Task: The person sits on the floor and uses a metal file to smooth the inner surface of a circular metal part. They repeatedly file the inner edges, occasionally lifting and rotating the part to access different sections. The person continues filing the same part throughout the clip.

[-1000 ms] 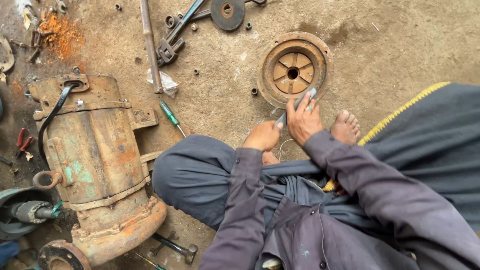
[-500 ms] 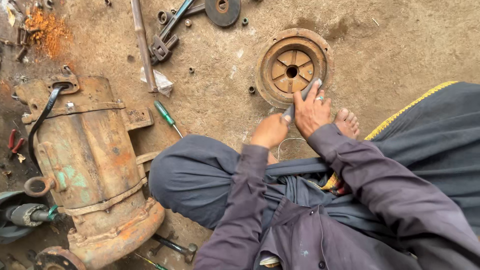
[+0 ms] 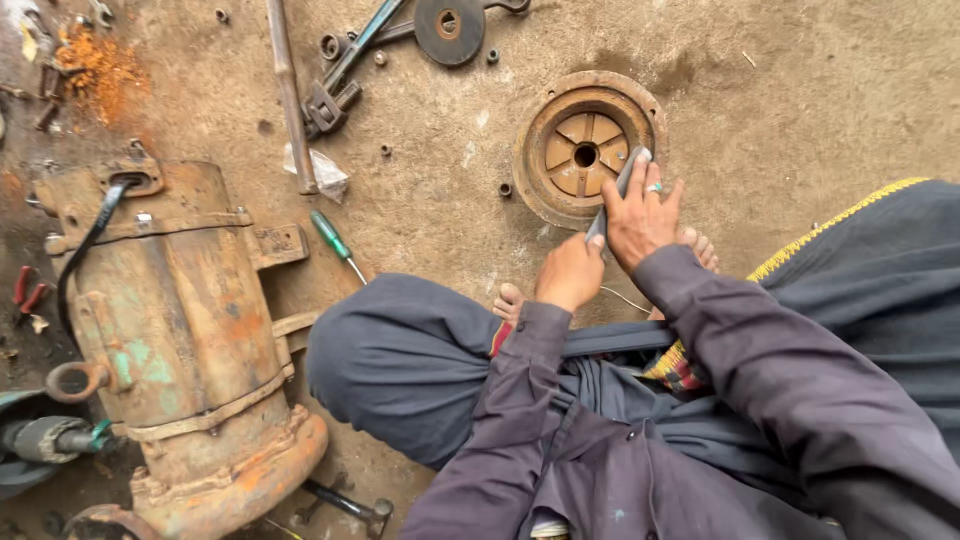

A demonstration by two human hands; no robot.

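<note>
I sit cross-legged on a dirt floor. My left hand (image 3: 568, 272) and my right hand (image 3: 640, 216) both grip a flat grey metal tool (image 3: 617, 192), its tip resting on the edge of a round rusty end cover (image 3: 585, 150) with spokes and a centre hole. The left hand holds the near end, the right hand presses on the far part with fingers spread over it. A bare foot (image 3: 698, 248) shows just beside the right hand, another toe (image 3: 508, 298) beside the left wrist.
A large rusty motor housing (image 3: 170, 330) lies at the left. A green-handled screwdriver (image 3: 336, 244), a metal rod (image 3: 288, 95), wrenches (image 3: 335, 85), a dark disc (image 3: 449, 28), loose nuts and red pliers (image 3: 25, 292) lie scattered on the ground.
Both hands with the flat tool have stayed at the round cover's near edge; my right hand has shifted slightly over the tool. The view has drifted a little.
</note>
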